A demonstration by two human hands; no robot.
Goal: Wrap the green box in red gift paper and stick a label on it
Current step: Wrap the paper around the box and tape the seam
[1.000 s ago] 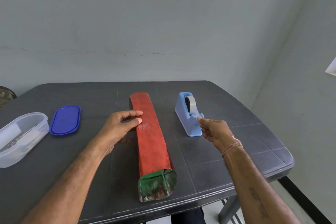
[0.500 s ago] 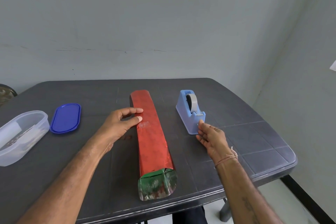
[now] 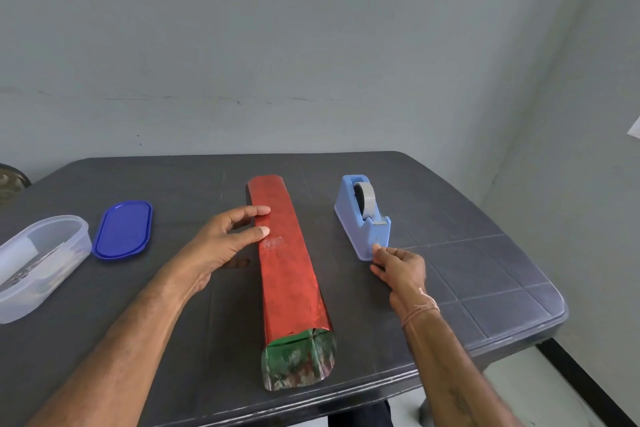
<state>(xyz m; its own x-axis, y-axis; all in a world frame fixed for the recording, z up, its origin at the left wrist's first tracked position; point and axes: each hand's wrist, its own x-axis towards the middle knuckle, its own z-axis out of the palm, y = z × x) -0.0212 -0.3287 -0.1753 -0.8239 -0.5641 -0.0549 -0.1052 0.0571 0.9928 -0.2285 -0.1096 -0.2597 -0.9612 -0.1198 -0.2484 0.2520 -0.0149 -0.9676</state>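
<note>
Bare tabletop (image 3: 322,215) between wrapped box (image 3: 287,274) and dispenser (image 3: 363,222)

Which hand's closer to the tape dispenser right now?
Right. The right hand is at the tape dispenser's near end, fingertips at its base. The left hand rests on the red-wrapped box, across it from the dispenser.

table (image 3: 467,274): 1, dark
box (image 3: 287,274): 1, long, red-wrapped, near end green
tape dispenser (image 3: 360,236): 1, blue
tape roll (image 3: 367,199): 1, grey, in the tape dispenser
lid (image 3: 123,229): 1, blue, oval
tub (image 3: 38,263): 1, clear
hands: 2, left hand (image 3: 221,243) and right hand (image 3: 401,265)
tape patch (image 3: 274,243): 1, on top of the box
wrist thread (image 3: 420,308): 1, on the right wrist
</note>
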